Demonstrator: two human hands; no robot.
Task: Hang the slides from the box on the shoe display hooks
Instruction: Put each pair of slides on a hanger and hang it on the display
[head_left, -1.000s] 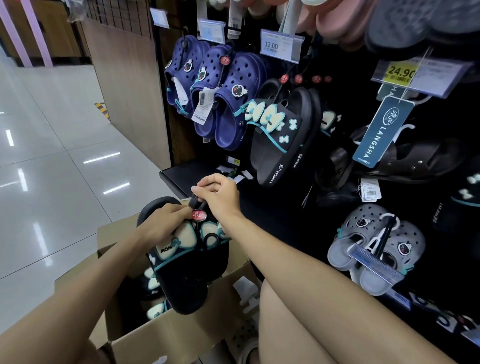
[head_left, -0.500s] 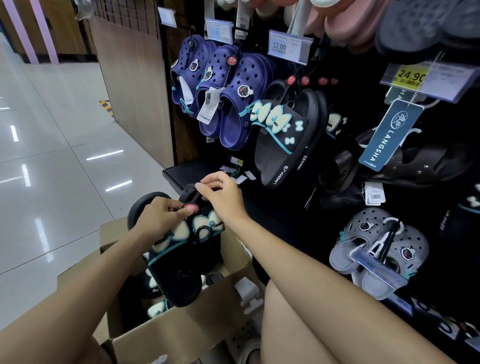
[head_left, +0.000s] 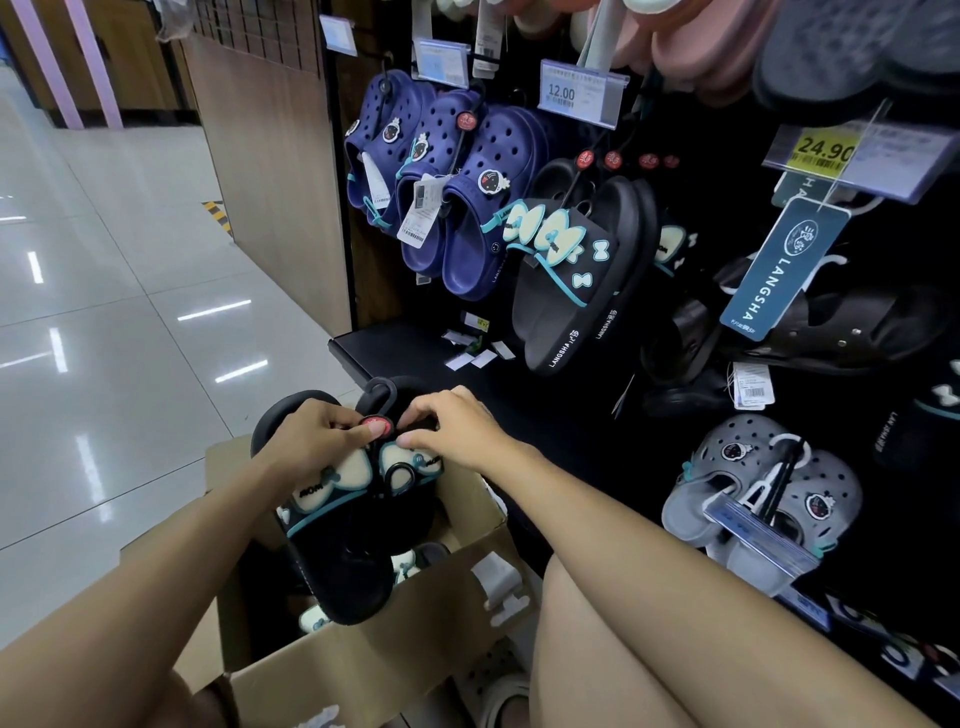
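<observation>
— Hands first: where are they?
— Left hand (head_left: 317, 441) grips a black pair of slides (head_left: 343, 540) over the open cardboard box (head_left: 363, 670), thumb on a red tag (head_left: 375, 425). Right hand (head_left: 457, 426) pinches the pair's black hanger hook (head_left: 378, 391).
— And the display?
— Matching hung slides (head_left: 576, 286) are up to the right, well apart.
</observation>
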